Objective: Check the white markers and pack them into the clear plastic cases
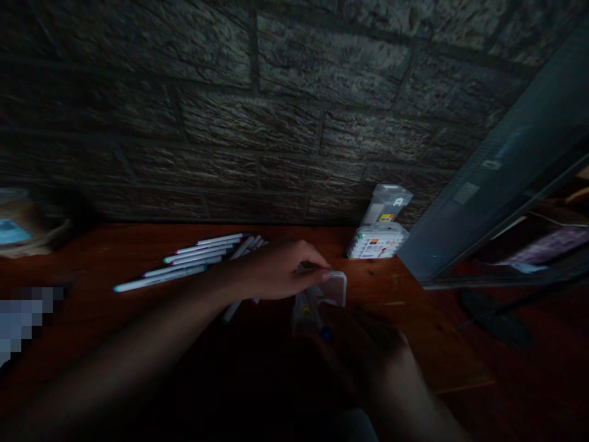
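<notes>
My left hand (280, 270) reaches over the table, its thumb and fingers pinched at the upper edge of a clear plastic case (339, 287). A small yellow patch shows on the case's front. My right hand (375, 347) is in deep shadow close beside the case, its fingers curled around a marker whose round blue end (326, 333) shows between finger and thumb. The rest of that marker is hard to make out. Left of the hands, several white markers (193, 265) with coloured ends lie loose on the wooden table, some partly hidden behind my left forearm.
A filled marker set (377, 242) stands at the table's back right, with a clear plastic box (386, 204) upright behind it. A stone-block wall (294, 123) borders the back. At far left sits a jar (16, 221) in a basket. A metal frame (478, 166) rises on the right.
</notes>
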### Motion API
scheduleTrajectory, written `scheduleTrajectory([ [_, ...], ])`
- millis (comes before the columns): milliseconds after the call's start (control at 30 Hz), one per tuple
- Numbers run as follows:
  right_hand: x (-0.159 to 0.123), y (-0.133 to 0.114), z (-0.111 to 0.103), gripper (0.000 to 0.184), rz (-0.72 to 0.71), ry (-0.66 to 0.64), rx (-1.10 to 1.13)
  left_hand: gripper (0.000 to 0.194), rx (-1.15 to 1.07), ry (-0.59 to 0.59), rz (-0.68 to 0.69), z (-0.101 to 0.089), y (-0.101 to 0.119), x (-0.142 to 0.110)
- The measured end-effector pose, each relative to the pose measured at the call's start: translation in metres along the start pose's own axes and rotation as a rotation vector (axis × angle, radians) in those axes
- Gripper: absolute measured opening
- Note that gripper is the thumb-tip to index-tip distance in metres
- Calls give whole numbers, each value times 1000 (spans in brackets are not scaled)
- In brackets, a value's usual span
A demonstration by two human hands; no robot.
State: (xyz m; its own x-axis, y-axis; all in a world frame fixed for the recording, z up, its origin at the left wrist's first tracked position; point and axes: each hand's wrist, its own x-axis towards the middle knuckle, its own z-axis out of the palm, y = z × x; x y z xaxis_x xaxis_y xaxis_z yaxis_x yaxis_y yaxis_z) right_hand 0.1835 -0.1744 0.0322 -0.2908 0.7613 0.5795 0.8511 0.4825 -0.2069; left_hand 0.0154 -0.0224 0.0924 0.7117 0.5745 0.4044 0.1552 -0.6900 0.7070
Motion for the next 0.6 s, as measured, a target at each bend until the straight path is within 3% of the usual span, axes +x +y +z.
scheduleTrajectory([
  [100, 3, 3, 2, 14, 36, -30, 48, 18, 9, -208, 14, 0, 1, 1],
  [267, 12, 4, 0, 20, 130, -102, 124, 12, -69, -174, -7, -1, 2, 1],
  [600, 20, 8, 0, 24, 204, -176, 195, 17, -11, -217, -30, 0, 3, 1],
])
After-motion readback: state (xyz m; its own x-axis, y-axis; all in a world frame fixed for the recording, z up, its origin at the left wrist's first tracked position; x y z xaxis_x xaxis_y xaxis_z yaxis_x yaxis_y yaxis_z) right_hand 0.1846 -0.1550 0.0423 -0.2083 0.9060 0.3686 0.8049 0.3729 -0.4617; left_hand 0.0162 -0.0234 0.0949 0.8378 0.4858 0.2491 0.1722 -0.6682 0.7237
